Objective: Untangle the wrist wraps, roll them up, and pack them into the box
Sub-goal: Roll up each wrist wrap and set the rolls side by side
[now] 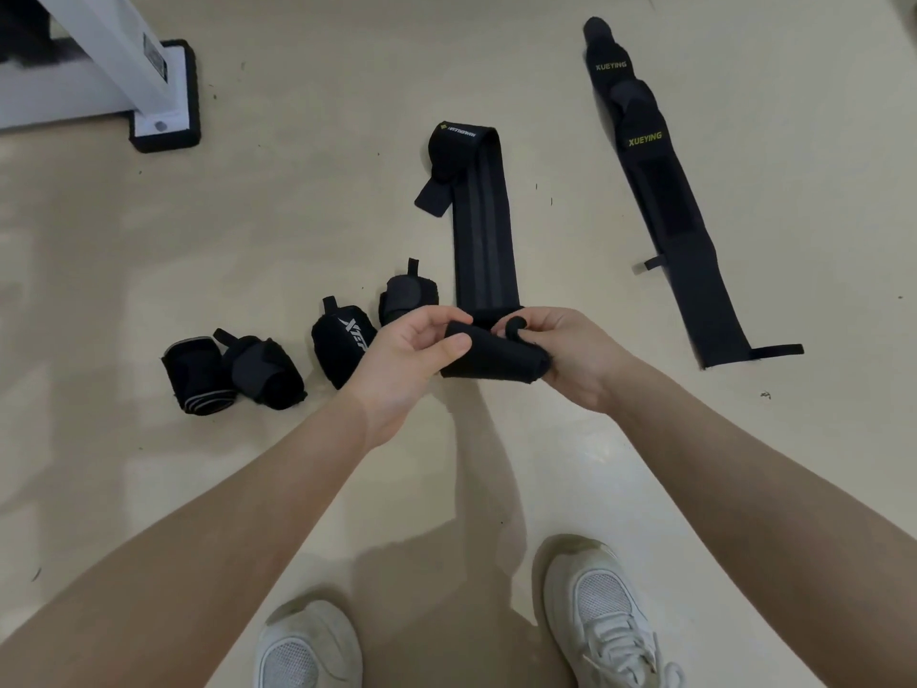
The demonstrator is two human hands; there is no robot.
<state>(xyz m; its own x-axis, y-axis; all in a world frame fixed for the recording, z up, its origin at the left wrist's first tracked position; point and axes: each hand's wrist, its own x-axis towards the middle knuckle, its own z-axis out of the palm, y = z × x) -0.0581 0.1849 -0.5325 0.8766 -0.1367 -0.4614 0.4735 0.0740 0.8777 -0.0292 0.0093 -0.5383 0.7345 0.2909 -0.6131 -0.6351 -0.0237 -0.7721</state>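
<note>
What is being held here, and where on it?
Both hands hold the striped wrap at its near, partly rolled end: left hand grips the roll's left side, right hand its right side. The rest lies stretched out on the floor.

1. I hold the rolled end of a long black wrap (pixel 489 230) near the middle of the frame. The rest lies flat and runs up to a folded top.
2. Four rolled black wraps (pixel 233 369) sit in a row at the middle left.
3. Another long black wrap (pixel 665 191) with yellow letters lies flat at the upper right.
</note>
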